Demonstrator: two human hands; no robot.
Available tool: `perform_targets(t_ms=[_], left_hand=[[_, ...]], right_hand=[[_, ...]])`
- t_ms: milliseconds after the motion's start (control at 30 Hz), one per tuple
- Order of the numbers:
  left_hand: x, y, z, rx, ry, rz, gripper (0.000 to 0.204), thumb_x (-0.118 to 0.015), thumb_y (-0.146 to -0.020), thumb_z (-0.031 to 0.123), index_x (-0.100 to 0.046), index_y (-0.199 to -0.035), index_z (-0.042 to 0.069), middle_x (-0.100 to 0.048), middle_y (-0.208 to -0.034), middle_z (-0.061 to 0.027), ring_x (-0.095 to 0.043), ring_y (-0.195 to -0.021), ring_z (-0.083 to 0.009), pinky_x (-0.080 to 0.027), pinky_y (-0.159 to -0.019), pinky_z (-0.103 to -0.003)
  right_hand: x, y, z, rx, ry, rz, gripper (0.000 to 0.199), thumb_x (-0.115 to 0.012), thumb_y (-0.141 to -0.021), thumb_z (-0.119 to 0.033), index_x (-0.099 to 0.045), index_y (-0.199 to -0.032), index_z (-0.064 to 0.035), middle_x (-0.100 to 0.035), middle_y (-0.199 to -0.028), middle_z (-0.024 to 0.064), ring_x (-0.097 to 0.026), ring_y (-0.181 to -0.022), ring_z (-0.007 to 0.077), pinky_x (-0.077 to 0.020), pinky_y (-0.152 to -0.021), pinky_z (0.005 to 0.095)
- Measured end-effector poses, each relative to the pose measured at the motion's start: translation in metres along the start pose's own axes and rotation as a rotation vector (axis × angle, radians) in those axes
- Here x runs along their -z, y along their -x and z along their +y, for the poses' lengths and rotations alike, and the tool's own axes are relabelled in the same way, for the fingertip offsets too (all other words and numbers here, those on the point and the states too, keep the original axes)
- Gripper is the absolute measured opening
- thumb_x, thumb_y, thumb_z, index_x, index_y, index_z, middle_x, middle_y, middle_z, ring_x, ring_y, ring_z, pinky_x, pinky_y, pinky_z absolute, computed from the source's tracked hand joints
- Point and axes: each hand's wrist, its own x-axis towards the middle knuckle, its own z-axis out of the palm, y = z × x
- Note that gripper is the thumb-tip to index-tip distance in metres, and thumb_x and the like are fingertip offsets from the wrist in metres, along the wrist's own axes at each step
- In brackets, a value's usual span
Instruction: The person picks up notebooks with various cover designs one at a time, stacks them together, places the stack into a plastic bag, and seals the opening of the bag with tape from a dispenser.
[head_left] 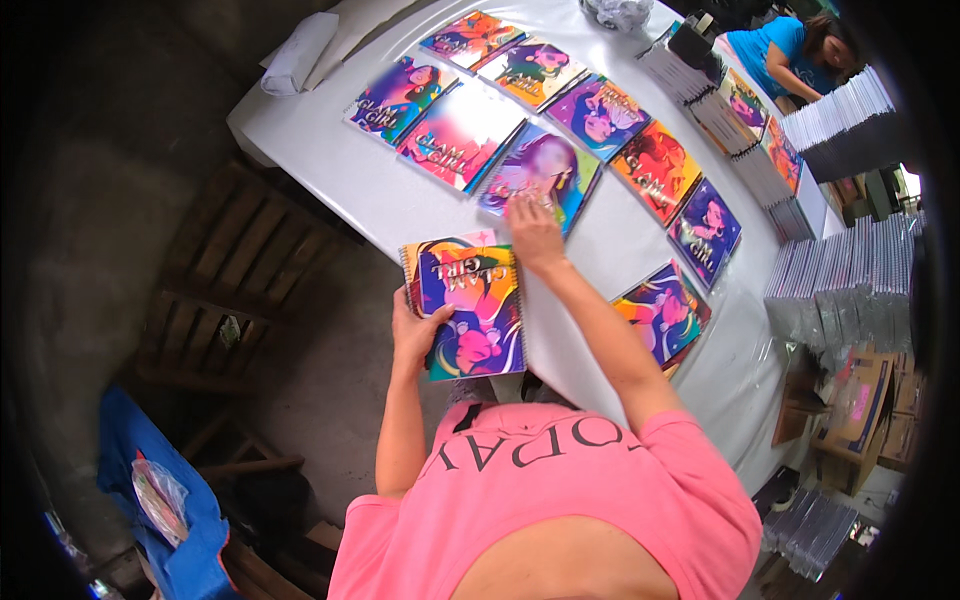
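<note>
My left hand (413, 328) is closed around spiral-bound notebooks (478, 335) with a colourful illustrated cover. Its thumb presses on the cover, and a paler edge sticks out behind the top one. Ahead and to the right, my right hand (535, 232) lies over the near edge of a purple illustrated notebook (548, 165) on the table. Those fingers are stretched over its cover, and I see no grip around it. A red-and-white notebook (462, 135) lies left of it, and an orange one (655, 170) lies to its right.
The white-covered table (720, 335) carries several more illustrated notebooks in rows, with another notebook (665, 310) beside my right forearm. Tall notebook stacks (850, 265) line the right side. At the far right a person in blue (785, 55) leans over. Wooden slatted furniture (235, 260) stands left.
</note>
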Motion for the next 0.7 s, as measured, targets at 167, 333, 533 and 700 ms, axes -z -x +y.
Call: perform_targets(t_ms=[167,333,533,700], left_hand=[[0.011,-0.011,-0.011,0.208,0.233,-0.224,0.067,-0.075,-0.074,0.032,-0.038,-0.120,0.000,-0.060,-0.107,-0.0156,-0.060,-0.093,-0.0185,-0.049,-0.081,-0.032],[0.034,-0.020,0.024,0.646,0.851,-0.484,0.074,-0.040,-0.086,0.065,-0.035,-0.129,0.005,-0.052,-0.123,-0.0166,-0.054,-0.111,-0.0272,-0.046,-0.090,-0.044],[0.046,-0.033,-0.006,0.503,0.630,-0.541,0.053,-0.057,-0.087,0.022,-0.035,-0.133,0.007,-0.052,-0.124,-0.0130,-0.052,-0.113,-0.0253,-0.044,-0.095,-0.043],[0.039,-0.031,0.001,0.273,0.335,-0.598,0.065,-0.058,-0.084,0.001,-0.023,-0.139,0.004,-0.042,-0.133,-0.0130,-0.044,-0.121,-0.0249,-0.037,-0.101,-0.039]], right_hand=[[0.069,0.009,0.003,-0.317,-0.637,0.261,0.033,-0.056,-0.082,-0.008,-0.060,-0.115,-0.0085,-0.067,-0.095,0.0134,-0.066,-0.081,0.0276,-0.0519,-0.072,0.0373],[0.122,0.045,-0.079,0.071,-0.317,0.269,0.036,-0.056,-0.070,0.005,-0.067,-0.102,-0.0073,-0.067,-0.097,0.0124,-0.067,-0.079,0.0266,-0.0526,-0.066,0.0336],[0.059,0.016,-0.043,-0.626,-0.141,0.312,0.069,-0.070,-0.076,-0.033,-0.043,-0.132,-0.0028,-0.034,-0.140,0.0169,-0.034,-0.129,0.0328,-0.0313,-0.101,0.0510],[0.011,-0.006,0.021,-1.175,-0.102,0.126,0.080,-0.079,-0.064,-0.040,-0.044,-0.127,-0.0070,-0.021,-0.146,0.0151,-0.023,-0.135,0.0339,-0.0265,-0.104,0.0559]])
